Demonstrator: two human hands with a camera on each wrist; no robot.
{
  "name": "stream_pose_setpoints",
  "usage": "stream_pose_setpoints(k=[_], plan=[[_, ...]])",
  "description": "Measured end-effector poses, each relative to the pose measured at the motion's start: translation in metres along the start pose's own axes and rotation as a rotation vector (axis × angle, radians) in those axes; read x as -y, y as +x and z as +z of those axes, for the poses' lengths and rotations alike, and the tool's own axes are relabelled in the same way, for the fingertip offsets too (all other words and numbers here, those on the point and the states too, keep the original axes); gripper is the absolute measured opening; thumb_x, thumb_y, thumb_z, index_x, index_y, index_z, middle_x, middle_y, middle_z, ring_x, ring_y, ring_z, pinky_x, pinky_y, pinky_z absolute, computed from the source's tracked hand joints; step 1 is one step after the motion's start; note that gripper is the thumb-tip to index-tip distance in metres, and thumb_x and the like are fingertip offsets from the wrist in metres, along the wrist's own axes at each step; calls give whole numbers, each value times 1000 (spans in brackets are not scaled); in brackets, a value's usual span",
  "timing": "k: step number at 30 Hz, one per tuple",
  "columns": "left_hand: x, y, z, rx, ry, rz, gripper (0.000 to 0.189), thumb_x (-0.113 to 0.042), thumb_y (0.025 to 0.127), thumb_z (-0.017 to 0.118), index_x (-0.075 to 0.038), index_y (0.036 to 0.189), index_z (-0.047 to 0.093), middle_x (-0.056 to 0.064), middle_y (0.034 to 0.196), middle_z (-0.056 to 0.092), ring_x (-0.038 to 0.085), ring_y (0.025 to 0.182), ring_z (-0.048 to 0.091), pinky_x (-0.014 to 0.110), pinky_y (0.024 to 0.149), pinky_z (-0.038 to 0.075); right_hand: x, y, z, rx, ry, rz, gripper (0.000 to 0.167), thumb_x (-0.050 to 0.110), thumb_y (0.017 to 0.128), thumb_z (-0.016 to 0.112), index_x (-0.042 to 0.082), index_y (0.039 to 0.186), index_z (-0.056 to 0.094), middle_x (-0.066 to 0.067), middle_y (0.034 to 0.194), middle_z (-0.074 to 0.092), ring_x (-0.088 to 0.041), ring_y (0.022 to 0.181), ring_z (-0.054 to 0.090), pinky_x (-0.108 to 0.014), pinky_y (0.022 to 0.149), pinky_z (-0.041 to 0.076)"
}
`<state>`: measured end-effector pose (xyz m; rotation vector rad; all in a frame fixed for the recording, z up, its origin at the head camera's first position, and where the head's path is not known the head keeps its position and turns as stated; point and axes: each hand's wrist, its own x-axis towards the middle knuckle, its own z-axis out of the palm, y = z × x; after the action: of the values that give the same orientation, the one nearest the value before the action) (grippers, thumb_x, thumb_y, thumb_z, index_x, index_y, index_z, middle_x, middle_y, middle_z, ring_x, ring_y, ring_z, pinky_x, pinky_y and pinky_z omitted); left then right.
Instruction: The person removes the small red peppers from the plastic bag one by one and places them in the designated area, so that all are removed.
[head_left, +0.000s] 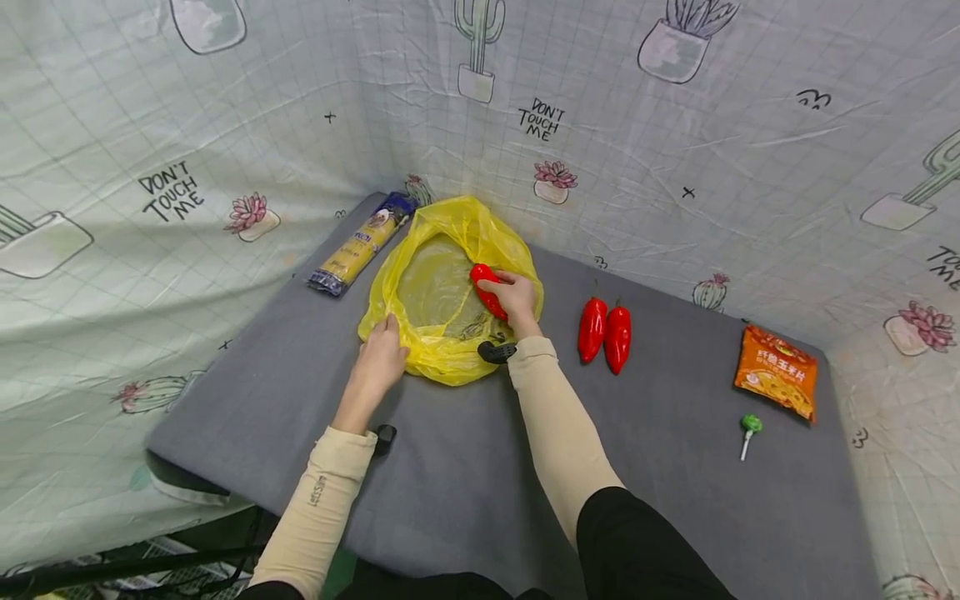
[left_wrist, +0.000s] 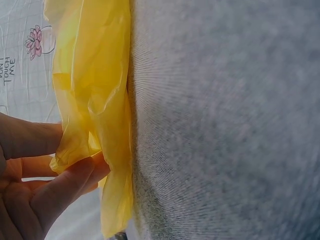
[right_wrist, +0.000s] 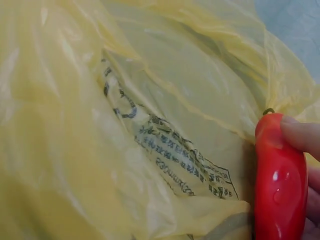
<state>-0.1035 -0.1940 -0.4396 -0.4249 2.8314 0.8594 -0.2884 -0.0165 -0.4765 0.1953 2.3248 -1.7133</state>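
A yellow plastic bag (head_left: pixel 459 360) lies spread on the grey table with its mouth facing up. My left hand (head_left: pixel 382 354) pinches the near-left rim of the bag between thumb and fingers, as the left wrist view shows up close at the yellow film (left_wrist: pixel 95 100). In my right hand (head_left: pixel 517 297) is a shiny red chili pepper (head_left: pixel 487 287), held over the bag's opening at its right side. The right wrist view shows the same red pepper (right_wrist: pixel 281 180) beside the bag's printed inner wall (right_wrist: pixel 170 145). Most of the right hand is out of that view.
Two more red peppers (head_left: pixel 604 335) lie right of the bag. Farther right are an orange snack packet (head_left: pixel 777 371) and a green lollipop (head_left: pixel 751 425). A blue and yellow pasta packet (head_left: pixel 363 245) lies left of the bag. Printed cloth walls (head_left: pixel 645 208) border the table (head_left: pixel 675 475).
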Motion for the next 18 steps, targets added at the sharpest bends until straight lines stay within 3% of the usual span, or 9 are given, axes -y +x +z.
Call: stream_pose_setpoints(k=[4, 12, 18], plan=[[0, 0, 1, -1, -10, 1, 68, -13, 102, 54, 10, 155, 17, 33, 158, 29, 50, 140, 40, 60, 112, 41, 1, -1, -3, 5, 8, 4, 55, 29, 80, 83, 10, 129, 68, -13, 139, 60, -30, 122, 61, -40, 103, 54], [1, 2, 1, -8, 12, 19, 69, -13, 102, 54, 11, 154, 17, 34, 156, 31, 49, 139, 42, 60, 112, 41, 17, -6, -15, 43, 7, 15, 52, 34, 79, 83, 13, 126, 70, -12, 131, 65, -29, 109, 68, -38, 87, 61], [2, 4, 1, 1, 5, 14, 69, -14, 102, 53, 11, 155, 16, 34, 157, 30, 48, 141, 39, 62, 113, 38, 29, -7, -24, 55, -3, 9, 51, 35, 79, 83, 14, 124, 71, -11, 131, 64, -27, 107, 68, -35, 85, 61]])
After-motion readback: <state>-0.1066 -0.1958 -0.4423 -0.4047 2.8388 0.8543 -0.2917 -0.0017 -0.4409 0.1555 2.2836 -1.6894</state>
